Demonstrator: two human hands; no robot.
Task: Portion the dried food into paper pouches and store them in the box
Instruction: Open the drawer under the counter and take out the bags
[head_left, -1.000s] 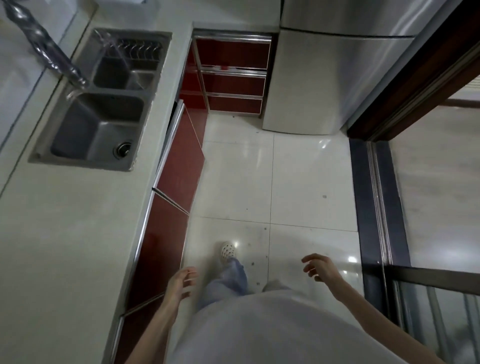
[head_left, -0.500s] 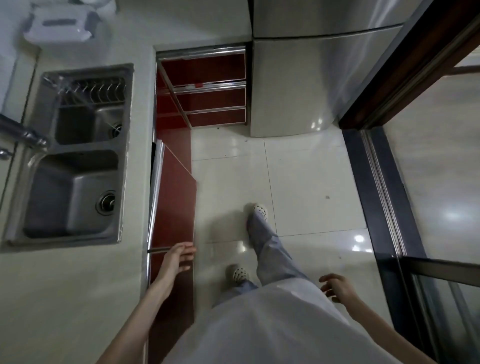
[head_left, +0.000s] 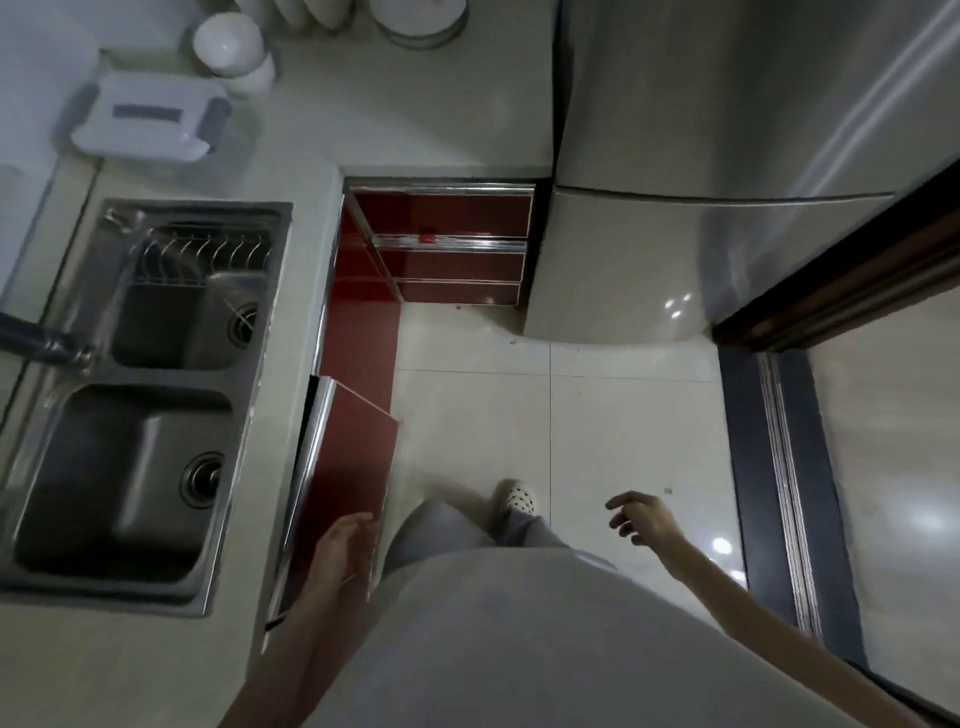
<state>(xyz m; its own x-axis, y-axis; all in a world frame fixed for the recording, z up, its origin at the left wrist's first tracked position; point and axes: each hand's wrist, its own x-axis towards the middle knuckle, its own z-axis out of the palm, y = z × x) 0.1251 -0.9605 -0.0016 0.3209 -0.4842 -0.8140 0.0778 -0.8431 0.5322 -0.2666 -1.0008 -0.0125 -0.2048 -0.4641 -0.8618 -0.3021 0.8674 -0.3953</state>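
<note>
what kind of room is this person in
A home kitchen, most likely: a stainless double sink set in a pale countertop, red cabinet doors below it, and a steel fridge standing on tiled floor.

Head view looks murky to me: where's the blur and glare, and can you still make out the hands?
Head view: dim overall, wide-angle bending of the counter edges; motion blur smears the faucet and left hand at the red cabinet door; glare spots on the floor and fridge; right hand readable, empty.
</note>
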